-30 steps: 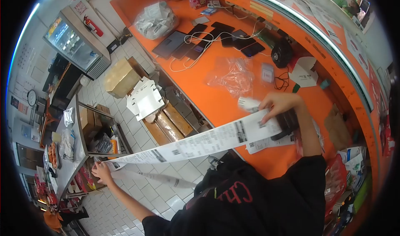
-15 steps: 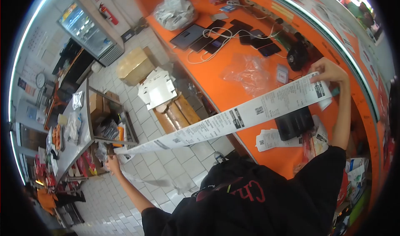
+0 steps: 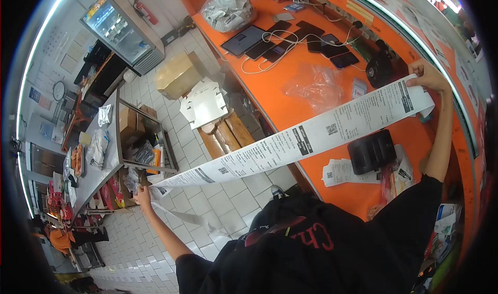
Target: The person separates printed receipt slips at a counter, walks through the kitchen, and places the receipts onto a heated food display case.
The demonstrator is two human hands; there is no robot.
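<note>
A long white paper strip point(image 3: 277, 149), black-printed with QR codes, pinched in the left grip point(image 3: 142, 196) and right grip point(image 3: 428, 77), spans the orange worktop point(image 3: 270, 94) edge near clear plastic point(image 3: 316, 86) and a black device point(image 3: 371, 153).

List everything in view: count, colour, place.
printed paper strip: 1, white, stretched between hands
counter: 1, orange, right
device: 1, black, on counter
loose papers: several, white, beside device
phones and tablets: several, dark, on counter
cables: several, white, across them
paper-filled bag: 1, clear, far counter end
crumpled plastic: 1, clear, mid-counter
box: 1, brown, beside counter
flat carton: 1, white, near box
fridge: 1, grey, back
fire extinguisher: 1, red, back wall
metal table: 1, silver, left
other person: 1, orange top, lower left
other clutter: too mixed to count
shirt: 1, black, bottom
left hand: 1, bare, holding strip
right hand: 1, bare, holding strip
</note>
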